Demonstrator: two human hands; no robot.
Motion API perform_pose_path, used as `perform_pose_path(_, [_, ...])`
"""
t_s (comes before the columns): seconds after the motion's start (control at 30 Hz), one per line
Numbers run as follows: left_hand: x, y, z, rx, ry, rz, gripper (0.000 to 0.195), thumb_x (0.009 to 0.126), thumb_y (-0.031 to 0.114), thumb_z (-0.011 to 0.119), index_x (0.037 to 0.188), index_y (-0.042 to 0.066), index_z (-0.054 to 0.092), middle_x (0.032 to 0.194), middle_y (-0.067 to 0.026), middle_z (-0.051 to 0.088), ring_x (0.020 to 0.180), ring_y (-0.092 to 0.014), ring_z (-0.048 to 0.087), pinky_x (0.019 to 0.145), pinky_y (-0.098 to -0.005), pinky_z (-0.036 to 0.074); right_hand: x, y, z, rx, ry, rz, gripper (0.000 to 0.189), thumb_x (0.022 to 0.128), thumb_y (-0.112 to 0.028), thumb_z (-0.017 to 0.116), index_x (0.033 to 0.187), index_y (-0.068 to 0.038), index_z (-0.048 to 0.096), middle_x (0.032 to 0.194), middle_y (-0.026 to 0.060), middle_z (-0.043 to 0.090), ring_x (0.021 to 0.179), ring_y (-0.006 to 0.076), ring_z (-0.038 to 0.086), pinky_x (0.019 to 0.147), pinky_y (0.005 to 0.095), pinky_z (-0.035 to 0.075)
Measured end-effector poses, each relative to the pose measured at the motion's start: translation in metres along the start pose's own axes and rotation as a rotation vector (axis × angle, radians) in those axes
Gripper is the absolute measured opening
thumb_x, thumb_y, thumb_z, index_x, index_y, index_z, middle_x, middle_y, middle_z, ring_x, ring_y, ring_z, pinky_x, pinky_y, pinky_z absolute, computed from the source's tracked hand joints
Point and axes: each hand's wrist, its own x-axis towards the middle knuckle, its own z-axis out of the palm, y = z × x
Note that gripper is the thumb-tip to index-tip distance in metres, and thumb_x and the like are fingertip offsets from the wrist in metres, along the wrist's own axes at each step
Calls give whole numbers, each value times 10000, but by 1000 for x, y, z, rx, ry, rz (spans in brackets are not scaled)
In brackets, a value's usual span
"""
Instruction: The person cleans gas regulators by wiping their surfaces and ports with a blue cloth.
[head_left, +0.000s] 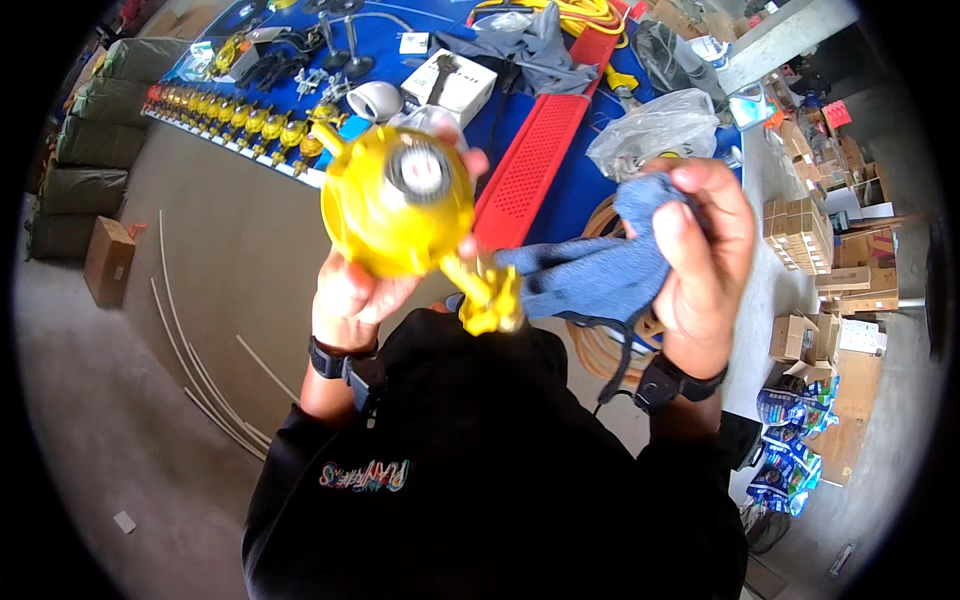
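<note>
My left hand (356, 296) grips a yellow gas pressure regulator (375, 217) from below and behind, lifted close in front of my chest. A round dial or cap (418, 171) with a white centre and dark ring faces up on the regulator, slightly blurred. Its yellow threaded connector (491, 304) points down to the right, towards my body. In my right hand (697, 262) a blue-grey cloth (600, 274) is pinched between thumb and fingers. The cloth hangs leftward to just beside the connector; whether they touch I cannot tell.
Several similar yellow regulators (255, 124) line the edge of a blue table (577, 187). A red perforated metal strip (532, 157), a white box (457, 82) and a clear plastic bag (652, 135) lie on it. Cartons (799, 232) stand right; wrapped bales (94, 142) are stacked left.
</note>
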Motion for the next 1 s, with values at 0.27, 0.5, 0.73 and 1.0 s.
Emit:
perform_pose_path(0.27, [26, -74, 57, -61, -58, -259, 1029, 621, 213, 953, 1449, -19, 387, 1473, -219, 441, 1143, -370, 632, 985, -508, 526, 8, 14, -50, 242, 61, 223, 366, 943, -132, 653, 1273, -19, 543, 1129, 140, 641, 915, 199, 623, 824, 328, 519])
perform_pose_path(0.5, [49, -122, 89, 233, 111, 185, 1120, 617, 175, 961, 1516, 60, 304, 1420, -164, 483, 1193, -369, 607, 1032, -528, 501, -9, -12, -143, 111, 220, 25, 266, 916, -28, 661, 1175, 16, 615, 1189, 144, 656, 999, 159, 642, 914, 293, 497])
perform_pose_path(0.73, [69, -162, 118, 947, 30, 513, 1221, 507, 263, 1008, 1500, 58, 328, 1457, -237, 441, 1260, -289, 549, 1044, -406, 492, -36, -58, -180, -415, -1, -115, 206, 808, 16, 696, 1009, 16, 649, 1036, 132, 661, 890, 155, 632, 798, 274, 502])
perform_pose_path(1.0, [71, -213, 159, 1432, -83, 623, 897, 834, 209, 800, 1519, 309, 231, 1551, -228, 308, 1235, -456, 547, 943, -562, 561, -49, -71, -214, -575, -166, -358, 250, 662, 71, 793, 888, 2, 711, 864, 119, 706, 764, 209, 711, 689, 282, 564])
